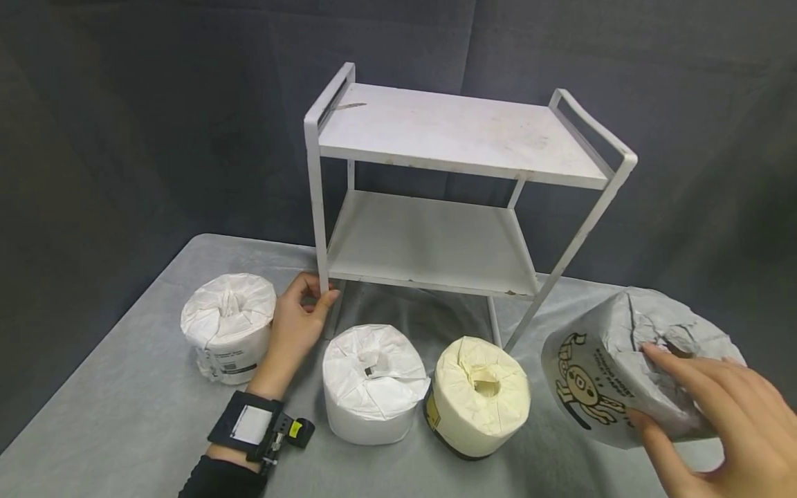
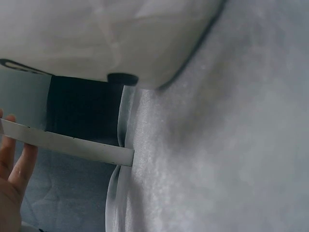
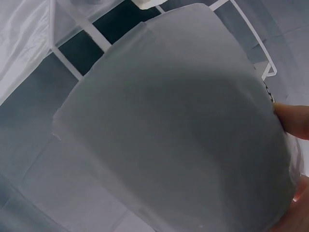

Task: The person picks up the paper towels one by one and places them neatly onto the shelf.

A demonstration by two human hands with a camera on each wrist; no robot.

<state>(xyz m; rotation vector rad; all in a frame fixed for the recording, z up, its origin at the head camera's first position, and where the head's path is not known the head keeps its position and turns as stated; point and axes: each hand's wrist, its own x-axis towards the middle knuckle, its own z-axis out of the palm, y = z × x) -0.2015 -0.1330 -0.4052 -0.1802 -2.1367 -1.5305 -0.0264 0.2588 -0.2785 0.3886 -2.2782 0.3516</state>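
Note:
My left hand (image 1: 297, 317) holds the front left leg of a white two-tier shelf (image 1: 429, 238), just below its lower board. In the left wrist view, the fingers (image 2: 25, 166) lie against this leg (image 2: 82, 149). At the right, my right hand (image 1: 737, 411) grips a grey-wrapped paper roll (image 1: 569, 377) printed with a cartoon dog, thumb on its side and fingers at the top hole. That roll is tilted; its plain grey side (image 3: 169, 121) fills much of the right wrist view.
A white-wrapped roll (image 1: 227, 311) stands left of my left forearm. Before the shelf are another white roll (image 1: 373, 387) and a cream roll (image 1: 482, 394), side by side. A grey cloth covers the table (image 1: 112, 387); a dark curtain (image 1: 187, 124) hangs behind.

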